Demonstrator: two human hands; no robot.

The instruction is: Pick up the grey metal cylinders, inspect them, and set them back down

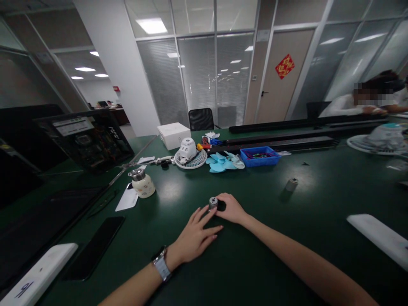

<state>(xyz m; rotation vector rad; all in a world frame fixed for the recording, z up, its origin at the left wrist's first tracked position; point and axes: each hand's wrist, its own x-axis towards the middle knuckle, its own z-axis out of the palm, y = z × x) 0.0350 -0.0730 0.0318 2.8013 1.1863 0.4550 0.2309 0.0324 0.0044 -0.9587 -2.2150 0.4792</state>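
A small silver-grey metal cylinder [213,202] with a dark opening on top, like a little motor, stands upright on the green table. My right hand [232,208] is curled around its right side, thumb and fingertips against it; a dark gap or dark part shows between palm and metal. My left hand [198,236], with a watch [162,263] on the wrist, lies low over the table with fingers spread. Its fingertips reach the near left side of the cylinder. A similar grey cylinder [291,184] stands apart to the right.
Beyond my hands are blue fan blades [219,162], a white fan part [191,159], a blue tray [259,157] and a white box [174,135]. At left stand a cream bottle [143,187] and a black phone-like slab [95,246]. White bars [379,238] flank both sides. People sit far right.
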